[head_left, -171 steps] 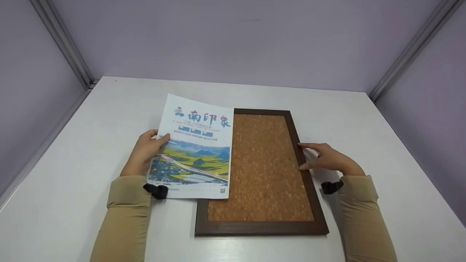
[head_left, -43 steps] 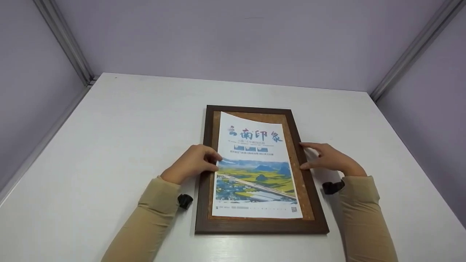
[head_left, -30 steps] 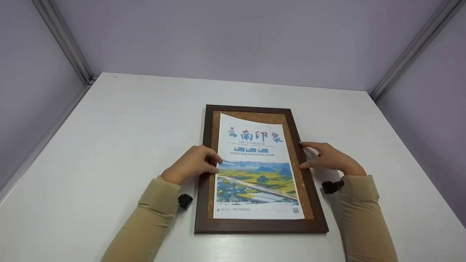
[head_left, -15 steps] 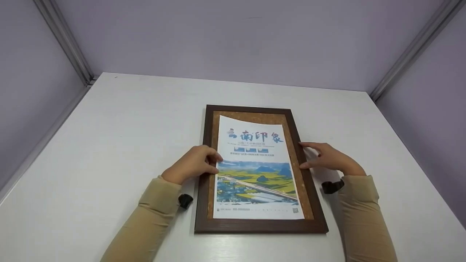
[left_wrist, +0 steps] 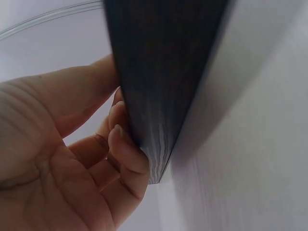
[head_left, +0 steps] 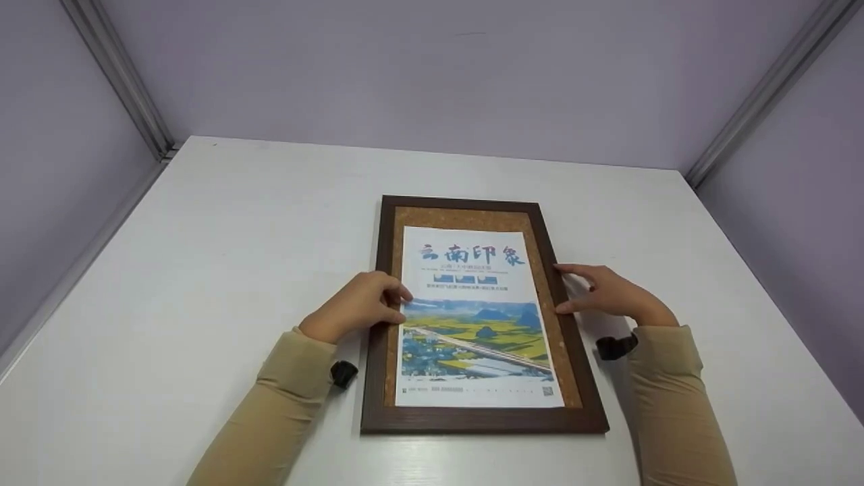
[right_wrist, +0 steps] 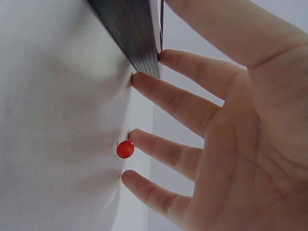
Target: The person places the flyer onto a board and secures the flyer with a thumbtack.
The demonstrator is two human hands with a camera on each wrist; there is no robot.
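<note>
A printed poster [head_left: 472, 317] with a landscape and Chinese characters lies on the cork board [head_left: 466, 217], inside its dark brown wooden frame [head_left: 484, 420]. In the head view my left hand [head_left: 351, 305] reaches over the frame's left side, with thumb and index fingertips on the poster's left edge. Its other fingers bend against the frame's outer side [left_wrist: 154, 115] in the left wrist view. My right hand [head_left: 621, 293] touches the frame's right side with spread fingers. Beside those fingertips, a small red round thing [right_wrist: 125, 149] shows in the right wrist view.
The framed board lies on a white table [head_left: 202, 270]. Pale purple panels [head_left: 432, 81] stand at the back and both sides, with metal posts [head_left: 121, 81] at the corners. Black wrist cameras [head_left: 343, 373] sit at both cuffs.
The poster was carried by my left hand from the frame's left onto the cork. Over the last second its raised top edge has come down flat. My right hand has stayed in place.
</note>
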